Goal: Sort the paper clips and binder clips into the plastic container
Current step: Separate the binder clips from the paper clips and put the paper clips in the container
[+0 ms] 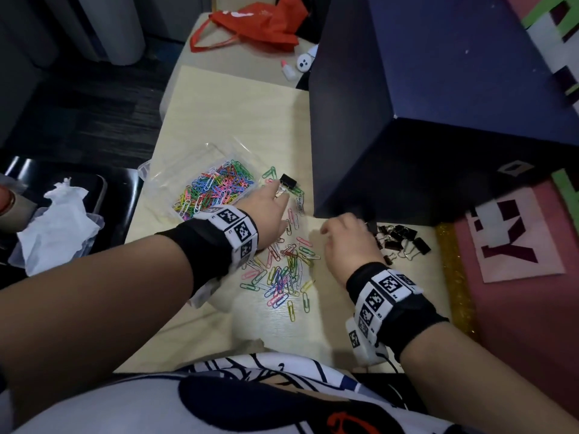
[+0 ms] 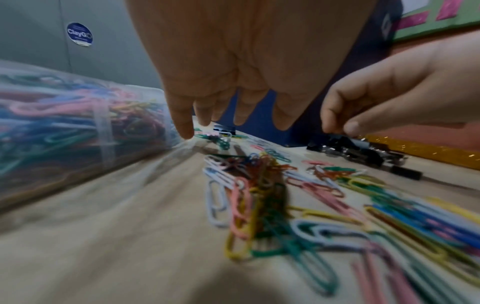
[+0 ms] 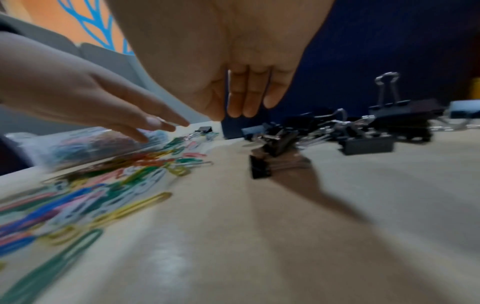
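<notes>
Covering beige table (image 1: pixel 219 98), loose clips (image 1: pixel 282 270)

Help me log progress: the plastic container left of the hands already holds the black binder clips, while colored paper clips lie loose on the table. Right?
Not quite. The head view shows the plastic container holding colored paper clips; the black binder clips lie piled on the table by the right hand. Loose paper clips do lie on the table.

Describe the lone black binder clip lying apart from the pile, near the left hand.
The lone binder clip has a black body and silver wire handles, which point toward the left hand. It lies on the pale table beside the clear plastic container, among green paper clips. Whether the fingertips touch it cannot be told.
</notes>
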Action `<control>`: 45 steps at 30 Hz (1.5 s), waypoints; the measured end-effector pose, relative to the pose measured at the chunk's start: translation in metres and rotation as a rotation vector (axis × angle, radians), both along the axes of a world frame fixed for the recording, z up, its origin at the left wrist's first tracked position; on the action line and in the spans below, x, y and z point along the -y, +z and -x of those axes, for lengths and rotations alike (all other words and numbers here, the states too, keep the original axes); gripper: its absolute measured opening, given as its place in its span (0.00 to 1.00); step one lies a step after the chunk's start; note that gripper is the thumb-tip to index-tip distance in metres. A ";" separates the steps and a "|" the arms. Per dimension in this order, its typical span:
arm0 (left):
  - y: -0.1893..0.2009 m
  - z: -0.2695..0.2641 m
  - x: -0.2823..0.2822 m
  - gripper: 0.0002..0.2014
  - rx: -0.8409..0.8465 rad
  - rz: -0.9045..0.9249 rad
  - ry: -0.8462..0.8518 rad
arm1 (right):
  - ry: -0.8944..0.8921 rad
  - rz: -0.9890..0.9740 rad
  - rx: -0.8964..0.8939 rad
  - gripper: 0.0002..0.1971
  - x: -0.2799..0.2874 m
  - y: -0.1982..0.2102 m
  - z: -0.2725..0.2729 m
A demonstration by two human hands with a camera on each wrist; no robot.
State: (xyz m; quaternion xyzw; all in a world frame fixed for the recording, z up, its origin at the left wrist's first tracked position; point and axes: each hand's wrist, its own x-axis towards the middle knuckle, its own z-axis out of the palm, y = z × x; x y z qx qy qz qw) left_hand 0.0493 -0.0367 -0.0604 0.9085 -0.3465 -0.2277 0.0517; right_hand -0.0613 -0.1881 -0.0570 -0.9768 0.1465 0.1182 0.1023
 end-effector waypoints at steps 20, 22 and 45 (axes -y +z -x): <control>0.011 0.010 -0.042 0.12 0.067 -0.166 -0.079 | 0.221 0.108 -0.105 0.17 -0.049 -0.002 -0.090; 0.013 0.010 -0.043 0.12 0.065 -0.180 -0.079 | 0.210 0.100 -0.075 0.16 -0.048 -0.004 -0.086; 0.020 0.023 -0.037 0.18 0.206 -0.316 -0.222 | -0.230 -0.098 0.197 0.09 0.006 0.008 0.001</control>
